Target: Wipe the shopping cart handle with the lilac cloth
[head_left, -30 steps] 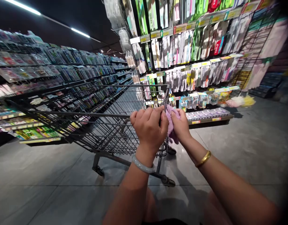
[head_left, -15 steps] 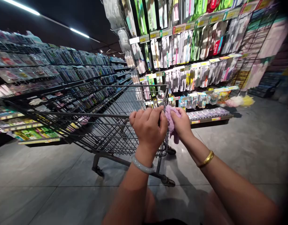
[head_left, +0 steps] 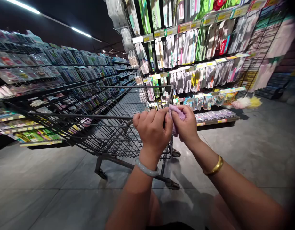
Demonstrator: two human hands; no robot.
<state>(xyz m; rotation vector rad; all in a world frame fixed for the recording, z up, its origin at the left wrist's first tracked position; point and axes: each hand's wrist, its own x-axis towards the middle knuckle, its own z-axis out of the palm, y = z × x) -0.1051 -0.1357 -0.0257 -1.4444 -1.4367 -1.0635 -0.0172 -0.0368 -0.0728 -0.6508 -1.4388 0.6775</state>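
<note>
A dark wire shopping cart [head_left: 109, 143] stands before me on the floor. My left hand [head_left: 153, 127], with a pale bangle at its wrist, is closed over the cart's top rim near the corner. My right hand [head_left: 187, 123], below a gold bangle, is closed on a fuzzy purple cloth [head_left: 176, 112]. The cloth is bunched against the corner of the cart, right beside my left thumb. Part of the cloth and of the rim is hidden by my fingers.
A shelf rack [head_left: 186, 64] of packaged toothbrushes rises beyond the cart. Long shelves [head_left: 66, 73] of hanging packs line the left aisle. Pink and yellow bath puffs [head_left: 245, 102] hang low at right. The cart's wheels [head_left: 172, 183] rest on grey floor tiles.
My right hand has shifted slightly, and the cloth is more bunched up, with its hanging end drawn up. My left hand stays on the rim.
</note>
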